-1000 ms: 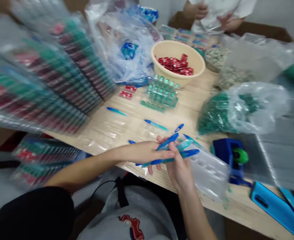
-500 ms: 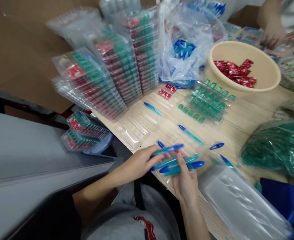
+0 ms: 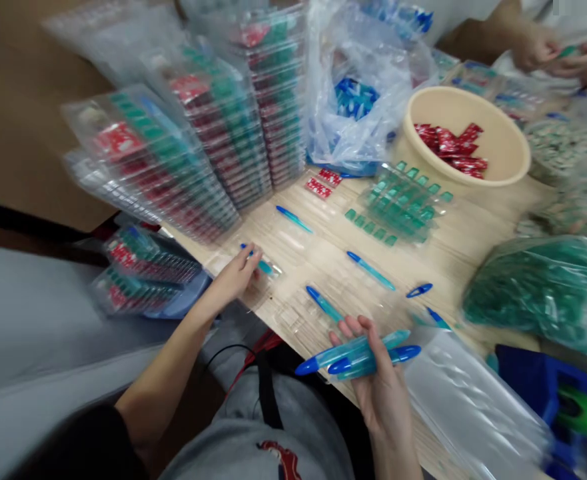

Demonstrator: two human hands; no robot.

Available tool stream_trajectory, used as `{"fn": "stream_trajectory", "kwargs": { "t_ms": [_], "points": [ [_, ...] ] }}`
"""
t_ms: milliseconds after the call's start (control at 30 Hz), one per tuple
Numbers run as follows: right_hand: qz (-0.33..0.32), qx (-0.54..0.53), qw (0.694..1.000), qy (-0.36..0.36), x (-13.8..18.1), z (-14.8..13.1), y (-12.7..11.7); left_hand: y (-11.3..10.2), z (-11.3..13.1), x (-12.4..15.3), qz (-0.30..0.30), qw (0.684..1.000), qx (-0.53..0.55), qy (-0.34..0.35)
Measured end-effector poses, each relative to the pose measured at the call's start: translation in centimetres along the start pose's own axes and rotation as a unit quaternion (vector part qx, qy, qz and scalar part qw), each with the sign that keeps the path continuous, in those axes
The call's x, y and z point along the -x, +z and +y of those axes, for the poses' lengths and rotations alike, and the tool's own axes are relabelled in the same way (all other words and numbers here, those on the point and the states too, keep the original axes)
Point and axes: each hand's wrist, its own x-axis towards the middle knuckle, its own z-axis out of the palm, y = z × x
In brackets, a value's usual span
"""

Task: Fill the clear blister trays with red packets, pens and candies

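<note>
Grasping several pens [image 3: 368, 355] in the fingers of the right hand [image 3: 384, 383], near the edge of the desk [image 3: 483, 220]; with the left hand [image 3: 238, 275], touching another pen [image 3: 264, 267] at a clear tray [image 3: 277, 272], can't tell whether pinching; likely light, stiff, slick, best taken mid-barrel

The pale wooden worktop [image 3: 448, 257] carried upright stacks of packs [image 3: 173, 160] at its left, then a clear bag [image 3: 323, 133] of blue pieces and a cream basin [image 3: 517, 157]. Before these lay two red packets [image 3: 319, 188] and a tray [image 3: 403, 200] of green pieces. Pens [image 3: 370, 270] lay spread nearer, perhaps in clear trays. A green-filled bag [image 3: 533, 287], clear sleeves [image 3: 473, 393] and a blue dispenser [image 3: 528, 380] occupied the right.
</note>
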Motion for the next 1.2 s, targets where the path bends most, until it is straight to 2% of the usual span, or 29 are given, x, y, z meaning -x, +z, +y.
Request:
{"fn": "stream_trajectory", "kwargs": {
  "t_ms": [67, 133, 233, 300, 400, 500, 600, 667, 733, 767, 833, 900, 933, 1000, 1133, 1200],
  "points": [
    [0.013, -0.023, 1.000, 0.008, 0.6, -0.2, 0.2, -0.2, -0.7, 0.1, 0.015, 0.990, -0.133, 0.044],
    [0.005, -0.043, 0.999, 0.018, 1.2, -0.4, 0.5, -0.2, -1.2, 0.1, 0.030, 0.970, -0.237, 0.055],
    [-0.014, -0.068, 0.998, -0.011, 1.9, -0.7, 0.6, 0.3, -1.1, 0.0, 0.036, 0.943, -0.323, 0.072],
    [-0.014, -0.084, 0.996, -0.023, 2.1, -0.8, 0.4, 0.8, -0.8, 0.1, 0.041, 0.939, -0.327, 0.100],
    [0.000, -0.105, 0.994, 0.011, 2.4, -1.3, -0.4, 1.5, -0.5, 0.1, 0.061, 0.942, -0.297, 0.144],
    [0.013, -0.113, 0.993, 0.017, 2.8, -2.1, -0.8, 1.9, -0.5, 0.1, 0.098, 0.941, -0.283, 0.157],
    [-0.001, -0.113, 0.994, 0.001, 3.5, -2.9, -0.4, 2.4, 0.4, 0.8, 0.107, 0.958, -0.203, 0.170],
    [-0.016, -0.115, 0.993, -0.010, 3.8, -3.3, 0.0, 2.9, 1.7, 2.0, 0.041, 0.976, -0.102, 0.186],
    [-0.014, -0.121, 0.992, -0.034, 3.8, -3.5, 0.2, 3.6, 3.5, 3.7, -0.100, 0.974, -0.023, 0.201],
    [-0.006, -0.125, 0.991, -0.055, 3.7, -3.5, 0.2, 4.0, 4.5, 4.6, -0.186, 0.960, -0.003, 0.208],
    [0.018, -0.137, 0.986, -0.097, 3.3, -3.6, -0.2, 5.0, 6.2, 6.3, -0.340, 0.912, 0.006, 0.228],
    [0.029, -0.144, 0.981, -0.124, 2.9, -3.7, -0.8, 6.1, 7.3, 7.7, -0.422, 0.874, -0.005, 0.239],
    [0.031, -0.146, 0.980, -0.134, 2.7, -3.7, -1.1, 6.7, 7.6, 8.2, -0.434, 0.868, -0.010, 0.240],
    [0.027, -0.145, 0.979, -0.144, 2.6, -3.7, -1.7, 7.7, 7.7, 8.7, -0.425, 0.875, -0.007, 0.230],
    [0.001, -0.137, 0.984, -0.118, 2.8, -3.6, -2.2, 8.9, 7.1, 8.7, -0.358, 0.905, 0.070, 0.218],
    [-0.010, -0.130, 0.986, -0.102, 3.0, -3.6, -2.3, 9.1, 7.0, 8.6, -0.337, 0.910, 0.084, 0.225]
  ]
}}
